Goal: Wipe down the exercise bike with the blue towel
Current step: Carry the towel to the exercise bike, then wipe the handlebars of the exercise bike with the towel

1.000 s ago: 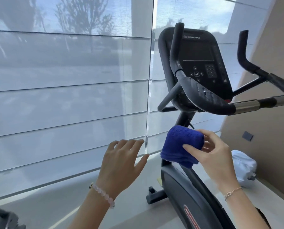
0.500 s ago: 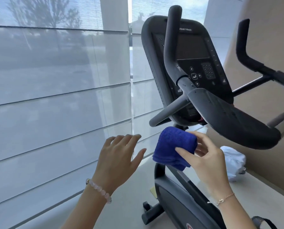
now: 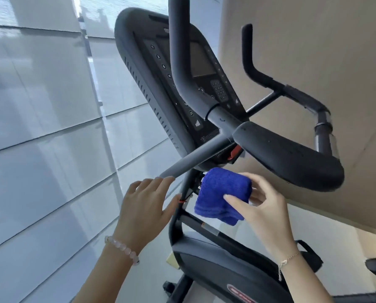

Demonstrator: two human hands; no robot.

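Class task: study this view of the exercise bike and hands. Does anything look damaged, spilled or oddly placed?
Nothing stands out. The exercise bike looks intact, the blue towel is folded in the right hand, and the left hand is open nearby.

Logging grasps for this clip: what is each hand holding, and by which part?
Right hand pinches the folded blue towel at its right side. Left hand is open, holding nothing, beside the bike's post.

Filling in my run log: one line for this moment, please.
right hand: holds blue towel | left hand: open | towel near bike post, contact unclear
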